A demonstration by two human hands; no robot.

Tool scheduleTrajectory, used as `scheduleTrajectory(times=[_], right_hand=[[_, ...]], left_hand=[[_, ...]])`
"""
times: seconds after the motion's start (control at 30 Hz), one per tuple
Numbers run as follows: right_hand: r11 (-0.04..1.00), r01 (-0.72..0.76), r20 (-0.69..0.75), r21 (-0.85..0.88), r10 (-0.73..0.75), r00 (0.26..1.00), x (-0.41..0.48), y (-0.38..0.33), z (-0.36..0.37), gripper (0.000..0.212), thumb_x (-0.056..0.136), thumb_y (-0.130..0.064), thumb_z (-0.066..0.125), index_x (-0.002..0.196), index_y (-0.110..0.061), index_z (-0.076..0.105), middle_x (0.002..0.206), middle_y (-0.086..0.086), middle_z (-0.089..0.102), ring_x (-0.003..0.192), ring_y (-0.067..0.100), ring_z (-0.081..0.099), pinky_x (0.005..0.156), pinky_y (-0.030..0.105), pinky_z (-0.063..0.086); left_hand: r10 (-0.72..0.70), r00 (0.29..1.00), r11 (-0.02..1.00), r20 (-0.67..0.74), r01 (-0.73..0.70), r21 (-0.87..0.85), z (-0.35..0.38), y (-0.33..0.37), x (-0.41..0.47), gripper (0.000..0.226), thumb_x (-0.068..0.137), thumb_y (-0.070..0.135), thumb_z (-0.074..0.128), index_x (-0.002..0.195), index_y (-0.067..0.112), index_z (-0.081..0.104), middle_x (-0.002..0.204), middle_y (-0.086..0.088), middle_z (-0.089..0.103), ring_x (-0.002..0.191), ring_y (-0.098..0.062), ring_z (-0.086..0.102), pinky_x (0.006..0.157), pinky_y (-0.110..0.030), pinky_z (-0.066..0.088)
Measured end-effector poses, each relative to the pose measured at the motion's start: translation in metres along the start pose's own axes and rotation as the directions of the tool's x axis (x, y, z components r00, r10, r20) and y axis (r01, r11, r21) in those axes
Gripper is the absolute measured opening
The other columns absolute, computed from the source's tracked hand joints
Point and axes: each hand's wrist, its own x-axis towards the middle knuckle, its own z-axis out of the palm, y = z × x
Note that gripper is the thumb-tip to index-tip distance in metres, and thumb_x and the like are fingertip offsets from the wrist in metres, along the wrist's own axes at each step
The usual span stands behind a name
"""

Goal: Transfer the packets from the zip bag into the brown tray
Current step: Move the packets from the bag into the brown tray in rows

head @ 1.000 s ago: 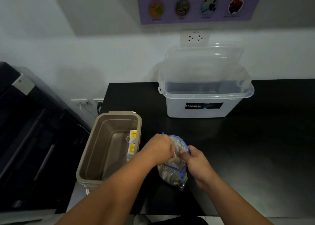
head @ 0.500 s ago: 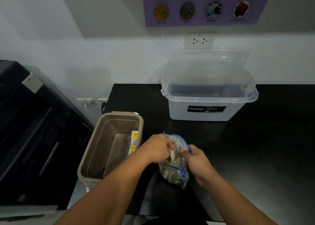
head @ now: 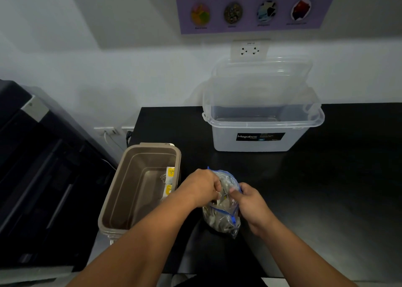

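A clear zip bag point(head: 224, 216) with a blue seal stands on the black table, stuffed with pale packets. My left hand point(head: 201, 187) reaches into the bag's open mouth, fingers curled around packets inside. My right hand point(head: 250, 204) pinches the bag's right rim and holds it open. The brown tray point(head: 121, 191) sits to the left at the table's edge. Two packets with yellow labels point(head: 169, 182) lean against its right inner wall.
A clear plastic storage box point(head: 261, 130) with its lid tipped back stands at the back of the table. A black machine point(head: 39, 178) fills the left side. The black table point(head: 326, 188) stretches to the right.
The camera view has drifted slightly. My left hand has dug a little deeper into the bag's mouth; my right hand keeps its hold on the rim.
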Motion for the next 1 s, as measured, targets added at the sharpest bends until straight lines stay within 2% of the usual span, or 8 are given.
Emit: scheduleTrajectory(times=[0.27,0.37,0.47,0.57,0.7,0.77,0.9,1.0], right_hand=[[1.000,0.002,-0.029,0.010,-0.002,1.000,0.001,0.003,0.003,0.016,0.106,-0.019,0.056,0.113,-0.009,0.066,0.100,0.012,0.079,0.092,0.027,0.078,0.089,0.053,0.062],[0.999,-0.008,-0.037,0.034,0.009,0.999,0.001,0.004,0.005,0.016,0.106,-0.018,0.056,0.114,-0.009,0.066,0.100,0.012,0.080,0.092,0.028,0.078,0.089,0.052,0.062],[0.998,-0.011,-0.046,0.060,0.014,0.999,0.001,0.004,0.007,0.016,0.106,-0.017,0.056,0.115,-0.008,0.066,0.102,0.013,0.079,0.093,0.027,0.078,0.089,0.051,0.062],[0.997,-0.028,-0.041,0.078,0.031,0.999,0.000,0.002,0.007,0.016,0.106,-0.017,0.055,0.115,-0.010,0.066,0.103,0.012,0.079,0.093,0.026,0.078,0.089,0.050,0.062],[0.995,-0.030,-0.040,0.094,0.034,0.999,-0.002,0.000,0.008,0.015,0.106,-0.015,0.054,0.114,-0.009,0.065,0.100,0.012,0.080,0.089,0.025,0.079,0.075,0.041,0.063],[0.996,-0.016,-0.056,0.092,0.021,0.998,-0.002,0.001,0.008,0.016,0.106,-0.014,0.055,0.114,-0.006,0.065,0.098,0.013,0.079,0.087,0.025,0.079,0.070,0.037,0.062],[0.995,-0.024,-0.060,0.101,0.030,0.998,-0.003,0.002,0.007,0.016,0.106,-0.016,0.055,0.115,-0.009,0.066,0.098,0.011,0.080,0.088,0.025,0.079,0.073,0.039,0.062],[0.995,-0.024,-0.058,0.099,0.030,0.998,-0.003,0.002,0.008,0.016,0.107,-0.016,0.054,0.115,-0.010,0.065,0.099,0.012,0.080,0.089,0.025,0.079,0.074,0.039,0.063]], left_hand=[[0.167,0.968,0.935,-0.189,-0.095,0.341,-0.015,-0.003,0.005,0.025,0.093,0.011,0.057,0.108,0.025,0.072,0.108,-0.002,0.070,0.098,-0.023,0.066,0.086,-0.037,0.056],[0.164,0.956,0.951,-0.242,-0.089,0.295,-0.027,-0.005,0.006,0.027,0.089,0.009,0.059,0.100,0.029,0.073,0.102,0.004,0.072,0.094,-0.018,0.067,0.085,-0.035,0.056],[0.151,0.947,0.986,-0.285,-0.123,0.115,-0.034,-0.006,0.003,0.023,0.087,0.008,0.061,0.097,0.025,0.072,0.091,0.006,0.071,0.088,-0.013,0.066,0.085,-0.033,0.056],[0.155,0.968,0.987,-0.198,-0.162,-0.018,-0.036,-0.006,-0.002,0.023,0.086,0.007,0.066,0.098,0.026,0.070,0.088,0.009,0.070,0.083,-0.006,0.066,0.085,-0.029,0.057],[0.184,0.983,0.983,-0.013,-0.185,-0.014,-0.024,-0.008,-0.003,0.029,0.082,0.001,0.068,0.090,0.029,0.070,0.084,0.008,0.072,0.080,-0.004,0.069,0.087,-0.031,0.059],[0.197,0.980,0.980,0.037,-0.198,0.026,-0.017,-0.010,-0.004,0.024,0.084,0.004,0.068,0.094,0.025,0.075,0.089,0.009,0.073,0.085,-0.004,0.069,0.090,-0.031,0.058],[0.058,0.996,0.991,-0.071,-0.048,0.128,-0.016,-0.008,0.010,0.020,0.092,0.013,0.063,0.101,0.026,0.076,0.105,0.005,0.070,0.097,-0.014,0.068,0.092,-0.034,0.057],[-0.020,1.000,0.957,0.014,0.015,0.291,-0.009,-0.006,0.023,0.020,0.092,0.024,0.063,0.108,0.023,0.075,0.109,0.001,0.071,0.095,-0.017,0.068,0.090,-0.036,0.058]])
